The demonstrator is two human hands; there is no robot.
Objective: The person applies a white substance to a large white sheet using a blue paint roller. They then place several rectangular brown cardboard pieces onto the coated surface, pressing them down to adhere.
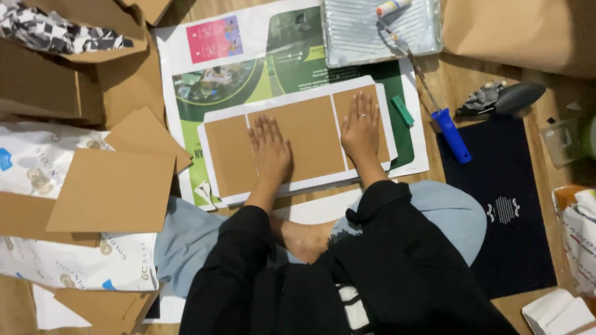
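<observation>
A white sheet point(292, 186) lies on the floor in front of me, with three brown cardboard panels laid on it side by side. My left hand point(270, 149) presses flat, fingers apart, on the wide middle panel point(313, 133). My right hand point(361, 127), with a ring on one finger, lies flat on the narrow right panel point(382, 124). The left panel point(230, 155) is untouched. Neither hand holds anything.
A green printed poster point(248, 68) lies beneath the sheet. A paint tray point(379, 31) with a blue-handled roller point(450, 133) sits at the top right, a green tool point(402, 110) beside the sheet. Loose cardboard pieces point(112, 189) lie left, a dark mat point(503, 205) right.
</observation>
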